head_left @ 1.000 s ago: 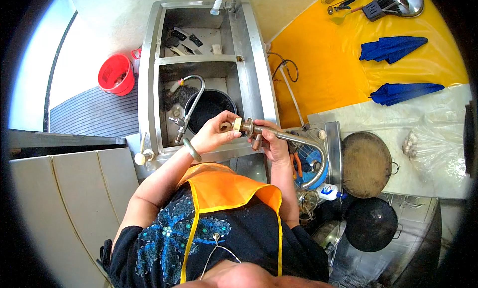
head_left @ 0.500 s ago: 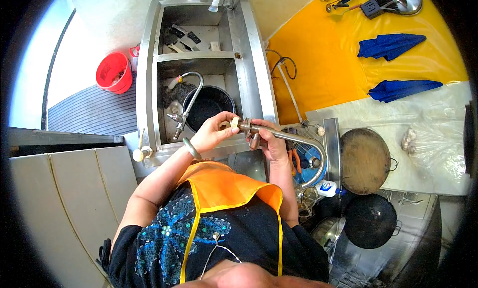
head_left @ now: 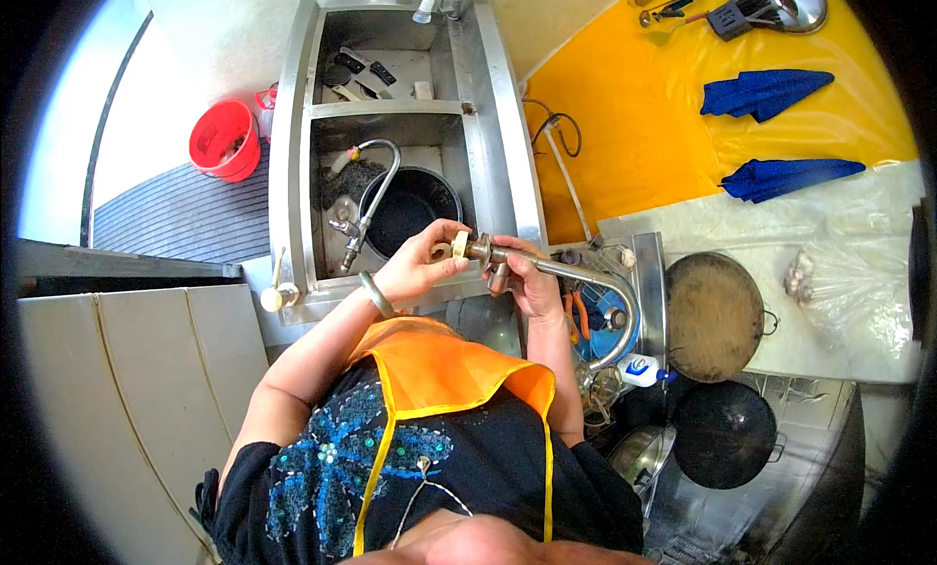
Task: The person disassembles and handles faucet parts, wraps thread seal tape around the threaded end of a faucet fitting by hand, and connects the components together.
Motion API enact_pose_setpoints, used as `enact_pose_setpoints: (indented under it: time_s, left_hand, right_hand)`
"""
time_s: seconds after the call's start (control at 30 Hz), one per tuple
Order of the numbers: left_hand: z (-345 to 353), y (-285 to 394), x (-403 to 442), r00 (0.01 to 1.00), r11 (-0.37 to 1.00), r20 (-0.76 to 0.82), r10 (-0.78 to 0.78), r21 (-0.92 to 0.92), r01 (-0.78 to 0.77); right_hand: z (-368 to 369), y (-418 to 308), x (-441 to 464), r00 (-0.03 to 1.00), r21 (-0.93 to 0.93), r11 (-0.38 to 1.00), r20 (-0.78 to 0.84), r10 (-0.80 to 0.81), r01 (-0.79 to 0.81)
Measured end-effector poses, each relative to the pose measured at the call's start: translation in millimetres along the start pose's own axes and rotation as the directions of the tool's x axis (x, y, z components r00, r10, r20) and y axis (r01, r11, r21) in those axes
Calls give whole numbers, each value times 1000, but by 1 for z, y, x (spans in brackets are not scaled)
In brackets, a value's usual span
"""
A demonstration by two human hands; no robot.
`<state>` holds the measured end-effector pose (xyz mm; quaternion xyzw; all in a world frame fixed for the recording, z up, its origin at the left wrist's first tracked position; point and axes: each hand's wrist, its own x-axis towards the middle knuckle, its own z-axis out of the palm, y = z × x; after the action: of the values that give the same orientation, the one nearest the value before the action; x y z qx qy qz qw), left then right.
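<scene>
An old metal faucet (head_left: 584, 274) with a long curved spout is held up in front of me, over the near edge of the sink. My right hand (head_left: 539, 288) is closed round its body, close to the valve. With thumb and fingers, my left hand (head_left: 420, 261) pinches a cream-coloured collar (head_left: 460, 244) at the base end of the faucet; its exact kind I cannot make out. A bracelet (head_left: 374, 294) is on my left wrist. Another faucet (head_left: 386, 189) with a curved spout lies in the near basin, leaning over a black pot (head_left: 410, 214).
Knives (head_left: 366, 67) lie in the far basin of the steel sink (head_left: 503, 126). A red bucket (head_left: 224, 141) stands left on the floor. To the right are a blue basket (head_left: 615, 311) with pliers, a white bottle (head_left: 641, 370), a round board (head_left: 714, 316) and a black wok (head_left: 727, 433).
Both hands keep their hold on the faucet and have hardly moved. The whole view has shifted very slightly.
</scene>
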<state>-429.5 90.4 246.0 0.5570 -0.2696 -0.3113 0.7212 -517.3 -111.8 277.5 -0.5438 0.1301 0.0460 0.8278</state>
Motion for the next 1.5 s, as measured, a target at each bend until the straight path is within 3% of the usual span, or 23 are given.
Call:
enact_pose_setpoints:
  time_s: [0.07,0.17,0.2,0.3,0.4,0.5,0.6,0.7,0.83,0.93,1.0,1.1,1.13,1.23,1.37,1.5]
  left_hand:
    - [0,-5,1,999,999,-42,-24,24,25]
    - [-8,-4,4,948,947,2,-317,44,317]
    - [-5,-10,4,937,938,-43,-346,-28,345]
    - [-8,-14,1,957,943,-41,-287,-188,274]
    - [4,-3,-1,988,997,-153,9,-69,-20]
    - [4,-10,2,988,993,-102,115,37,-112]
    - [-6,-18,4,995,993,-41,-89,70,92]
    - [-19,-18,8,895,895,58,-442,-42,445]
    - [-13,-12,3,961,948,-27,-276,-172,267]
    - [-9,-16,2,998,998,-61,17,62,-14]
    - [-9,-22,2,989,986,-81,127,121,-117]
    - [-20,-20,4,952,945,-11,-305,-129,301]
    - [-19,-17,5,931,928,-46,-361,-117,354]
    - [-29,-18,3,868,843,57,-494,-213,494]
    - [-20,-8,-3,953,936,-56,-297,-215,279]
    - [-20,-16,-2,969,966,-33,-244,-93,240]
  right_hand:
    - [1,-1,0,1000,-7,1000,10,0,0]
    - [4,-3,-1,999,-29,999,37,18,-17]
    - [4,-3,-1,999,-35,999,32,19,-18]
    - [5,-1,-1,1000,-44,999,18,24,-23]
    - [2,0,0,1000,-31,999,-4,29,-29]
    - [2,1,1,999,-28,999,-28,26,-26]
    - [2,-1,2,999,-40,998,-6,38,-38]
    - [6,-2,4,999,-76,996,4,51,-51]
    - [9,0,7,998,-107,992,-23,67,-69]
    - [8,1,10,997,-90,993,-35,71,-74]
    - [8,1,12,997,-79,994,-29,75,-77]
    - [9,1,14,996,-90,992,0,92,-91]
    - [10,0,15,994,-106,989,17,106,-104]
    - [12,3,18,993,-173,979,24,115,-110]
    - [11,8,20,995,-189,978,25,100,-93]
    - [14,4,21,993,-121,986,-6,118,-118]
